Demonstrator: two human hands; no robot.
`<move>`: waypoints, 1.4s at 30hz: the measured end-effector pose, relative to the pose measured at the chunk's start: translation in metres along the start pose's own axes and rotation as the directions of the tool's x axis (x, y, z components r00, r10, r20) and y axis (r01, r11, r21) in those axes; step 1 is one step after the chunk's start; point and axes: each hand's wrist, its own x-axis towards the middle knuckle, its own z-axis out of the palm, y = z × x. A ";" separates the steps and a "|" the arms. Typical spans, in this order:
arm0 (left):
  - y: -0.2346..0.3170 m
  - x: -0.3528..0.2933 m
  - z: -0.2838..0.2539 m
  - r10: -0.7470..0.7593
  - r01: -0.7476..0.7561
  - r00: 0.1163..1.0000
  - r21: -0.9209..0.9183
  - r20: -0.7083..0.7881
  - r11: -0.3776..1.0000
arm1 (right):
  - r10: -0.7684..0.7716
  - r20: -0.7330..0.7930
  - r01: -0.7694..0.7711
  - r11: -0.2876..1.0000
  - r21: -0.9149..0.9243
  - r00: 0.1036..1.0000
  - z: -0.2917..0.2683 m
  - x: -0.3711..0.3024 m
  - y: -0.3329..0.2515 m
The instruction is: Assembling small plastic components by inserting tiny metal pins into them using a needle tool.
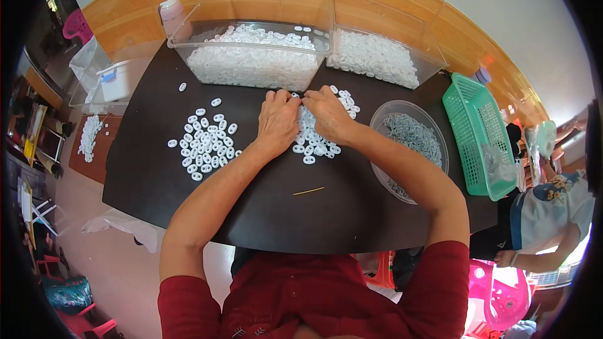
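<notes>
**Hands meet at the far end of the right pile**

The dark tabletop (264,226) carries everything here. Along its far side stands the left bin (251,72), clear and heaped with white pieces, with the right bin (377,66), also loaded, just beside it. On the right lies the green basket (476,116), its long axis running near to far, and between it and the hands sits the round bowl (384,113) of grey bits.

The right pile (309,140) of white two-holed pieces stretches near to far, partly hidden under the right hand (326,114). That hand is the nearer one: it lies across the pile, with pieces showing on both sides of it, while the left hand (279,119) only borders the pile's left edge. The left pile (206,144) spreads to the left of the left forearm, apart from the hands.

Both hands are curled narrow, fingertips close together. A small white piece (295,95) shows at the tips, just far of the right pile; I cannot tell which hand grips it, if either does, nor its long axis.

Near the hands' own side, a thin yellow stick (308,191) lies roughly left to right, touched by neither hand.
</notes>
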 end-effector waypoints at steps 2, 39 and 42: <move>0.000 -0.005 -0.005 0.011 -0.010 0.999 -0.010 0.037 1.000 | -0.003 0.069 0.001 1.000 0.023 0.998 -0.005 -0.006 -0.009; 0.033 -0.077 -0.076 0.152 -0.161 0.982 0.070 0.113 0.985 | 0.062 -0.146 -0.007 0.936 0.353 0.987 -0.049 -0.074 -0.074; 0.031 -0.080 -0.079 0.074 -0.076 0.996 0.023 0.052 0.997 | 0.027 -0.099 0.003 0.954 0.300 0.995 -0.049 -0.075 -0.075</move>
